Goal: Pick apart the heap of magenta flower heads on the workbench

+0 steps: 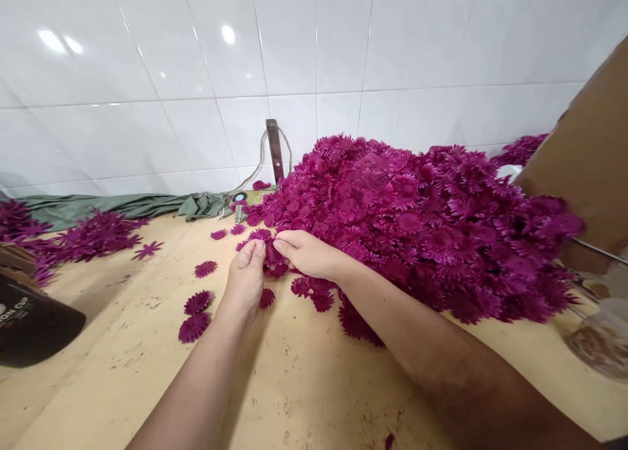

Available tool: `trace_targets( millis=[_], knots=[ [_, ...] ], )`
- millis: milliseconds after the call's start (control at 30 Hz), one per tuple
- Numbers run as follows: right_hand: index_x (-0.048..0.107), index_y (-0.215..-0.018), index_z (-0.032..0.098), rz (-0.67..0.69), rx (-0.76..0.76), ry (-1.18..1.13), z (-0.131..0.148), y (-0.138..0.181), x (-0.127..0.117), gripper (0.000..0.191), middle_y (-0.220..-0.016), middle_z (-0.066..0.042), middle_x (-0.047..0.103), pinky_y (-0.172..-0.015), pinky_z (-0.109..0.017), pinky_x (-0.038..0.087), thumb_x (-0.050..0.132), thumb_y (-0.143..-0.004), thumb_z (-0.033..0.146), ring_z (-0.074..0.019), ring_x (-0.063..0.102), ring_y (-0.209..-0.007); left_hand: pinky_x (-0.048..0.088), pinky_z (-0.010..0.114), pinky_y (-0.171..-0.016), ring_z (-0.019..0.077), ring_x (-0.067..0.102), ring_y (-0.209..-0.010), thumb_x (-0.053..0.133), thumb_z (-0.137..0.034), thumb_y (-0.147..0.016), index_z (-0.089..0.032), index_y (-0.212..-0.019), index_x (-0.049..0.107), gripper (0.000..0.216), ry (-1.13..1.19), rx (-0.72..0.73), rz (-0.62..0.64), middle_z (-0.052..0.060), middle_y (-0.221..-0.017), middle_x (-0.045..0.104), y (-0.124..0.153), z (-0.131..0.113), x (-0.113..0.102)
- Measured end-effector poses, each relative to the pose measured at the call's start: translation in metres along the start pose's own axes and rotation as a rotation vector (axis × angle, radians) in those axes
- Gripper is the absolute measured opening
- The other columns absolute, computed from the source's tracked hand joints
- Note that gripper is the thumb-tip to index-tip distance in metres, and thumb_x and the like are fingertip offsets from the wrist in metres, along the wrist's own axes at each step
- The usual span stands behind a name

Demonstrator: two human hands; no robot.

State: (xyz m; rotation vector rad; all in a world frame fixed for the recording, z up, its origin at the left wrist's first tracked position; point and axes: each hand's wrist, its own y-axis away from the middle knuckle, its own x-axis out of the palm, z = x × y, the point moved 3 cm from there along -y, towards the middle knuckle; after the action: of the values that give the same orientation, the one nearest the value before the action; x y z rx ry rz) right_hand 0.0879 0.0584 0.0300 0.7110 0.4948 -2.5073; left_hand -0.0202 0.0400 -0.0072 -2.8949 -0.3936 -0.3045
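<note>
My left hand (pixel 248 267) and my right hand (pixel 304 254) come together near the middle of the table. Both are closed, thumbs pressed against fingers, on a magenta artificial flower (pixel 275 257) between them. Its petals show between and behind my fingertips, and part of it is hidden by the fingers. A large heap of magenta artificial flowers (pixel 392 208) rises just beyond and to the right of my right hand. Loose flower pieces (pixel 197 302) lie on the table left of my left wrist, and a few more (pixel 314 288) lie under my right wrist.
On the table (pixel 132 345) at left stand a black cup-printed container (pixel 39 329) and a pile of magenta star-shaped petals (pixel 98 237). Green cloth (pixel 122 205) lies along the tiled wall (pixel 412 38). At right are a cardboard box (pixel 589 149) and a clear plastic tub (pixel 603 339).
</note>
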Motion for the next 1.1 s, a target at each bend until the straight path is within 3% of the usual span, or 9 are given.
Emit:
trace_targets(
  millis=[100, 200, 333, 400, 467, 633, 767, 900, 1100],
  knots=[
    [0.033, -0.058, 0.018, -0.026, -0.043, -0.046, -0.006, -0.002, 0.0, 0.029, -0.057, 0.005, 0.037, -0.057, -0.022, 0.031, 0.037, -0.087, 0.015, -0.0078, 0.035, -0.055, 0.034, 0.022, -0.053, 0.0079, 0.04, -0.051, 0.076, -0.049, -0.044, -0.018, -0.056, 0.05, 0.043, 0.06, -0.046, -0.012, -0.005, -0.052, 0.048, 0.002, 0.0, 0.002],
    [0.034, -0.057, 0.018, -0.072, -0.002, -0.054, -0.01, -0.002, -0.002, 0.029, -0.055, 0.005, 0.038, -0.055, -0.022, 0.032, 0.04, -0.086, 0.018, -0.0078, 0.036, -0.053, 0.032, 0.022, -0.049, 0.0071, 0.038, -0.047, 0.073, -0.051, -0.047, -0.018, -0.054, 0.049, 0.042, 0.031, -0.039, -0.028, -0.006, -0.048, 0.045, 0.002, 0.0, 0.002],
    [0.045, -0.066, 0.017, 0.013, 0.058, -0.179, -0.009, -0.001, 0.002, 0.02, -0.057, 0.003, 0.048, -0.054, -0.022, 0.038, 0.042, -0.085, 0.022, -0.0093, 0.047, -0.053, 0.031, 0.022, -0.049, 0.0074, 0.037, -0.047, 0.069, -0.049, -0.057, -0.018, -0.055, 0.047, 0.038, -0.124, 0.058, -0.096, -0.006, -0.048, 0.043, 0.0, 0.0, -0.003],
    [0.052, -0.072, 0.015, -0.048, 0.025, -0.112, -0.009, -0.003, 0.002, 0.01, -0.067, -0.001, 0.056, -0.062, -0.023, 0.041, 0.047, -0.08, 0.012, -0.0107, 0.053, -0.063, 0.029, 0.022, -0.048, 0.0072, 0.034, -0.046, 0.067, -0.046, -0.061, -0.018, -0.054, 0.046, 0.036, -0.199, 0.087, -0.156, -0.006, -0.047, 0.041, 0.0, -0.001, -0.004],
    [0.056, -0.073, 0.013, -0.14, 0.003, -0.05, -0.011, -0.005, 0.003, 0.011, -0.074, -0.003, 0.06, -0.069, -0.024, 0.042, 0.048, -0.076, 0.005, -0.0118, 0.055, -0.072, 0.028, 0.022, -0.047, 0.0071, 0.033, -0.046, 0.066, -0.044, -0.063, -0.018, -0.054, 0.046, 0.034, -0.239, 0.099, -0.187, -0.007, -0.048, 0.04, 0.001, -0.003, -0.004],
    [0.061, -0.079, 0.01, -0.203, 0.041, -0.151, -0.018, -0.008, 0.003, 0.011, -0.081, -0.006, 0.065, -0.07, -0.025, 0.043, 0.05, -0.078, 0.011, -0.0126, 0.057, -0.075, 0.032, 0.023, -0.05, 0.0085, 0.038, -0.049, 0.066, -0.047, -0.06, -0.017, -0.059, 0.051, 0.034, -0.212, 0.069, -0.065, -0.005, -0.051, 0.045, 0.003, -0.004, 0.003],
    [0.062, -0.076, 0.012, -0.263, 0.023, 0.065, -0.011, -0.003, -0.003, 0.012, -0.079, -0.006, 0.065, -0.069, -0.026, 0.041, 0.051, -0.08, 0.017, -0.0141, 0.057, -0.073, 0.031, 0.023, -0.052, 0.0088, 0.038, -0.051, 0.066, -0.048, -0.06, -0.016, -0.06, 0.054, 0.034, -0.198, 0.084, -0.041, -0.004, -0.053, 0.047, 0.005, -0.005, 0.004],
    [0.059, -0.076, 0.015, -0.312, 0.116, 0.347, -0.009, 0.001, -0.009, 0.021, -0.08, -0.009, 0.064, -0.067, -0.029, 0.038, 0.045, -0.085, 0.029, -0.0182, 0.056, -0.073, 0.034, 0.024, -0.057, 0.0101, 0.043, -0.057, 0.066, -0.042, -0.061, -0.017, -0.07, 0.056, 0.028, -0.211, 0.139, -0.079, -0.003, -0.061, 0.05, 0.006, -0.007, 0.004],
    [0.058, -0.081, 0.015, -0.307, 0.214, 0.421, -0.01, 0.0, -0.013, 0.032, -0.074, -0.009, 0.062, -0.065, -0.029, 0.037, 0.033, -0.09, 0.033, -0.0185, 0.056, -0.071, 0.036, 0.025, -0.058, 0.0108, 0.044, -0.058, 0.066, -0.044, -0.061, -0.016, -0.073, 0.056, 0.032, -0.217, 0.148, -0.074, -0.003, -0.063, 0.051, 0.006, -0.008, 0.003]
  ],
)
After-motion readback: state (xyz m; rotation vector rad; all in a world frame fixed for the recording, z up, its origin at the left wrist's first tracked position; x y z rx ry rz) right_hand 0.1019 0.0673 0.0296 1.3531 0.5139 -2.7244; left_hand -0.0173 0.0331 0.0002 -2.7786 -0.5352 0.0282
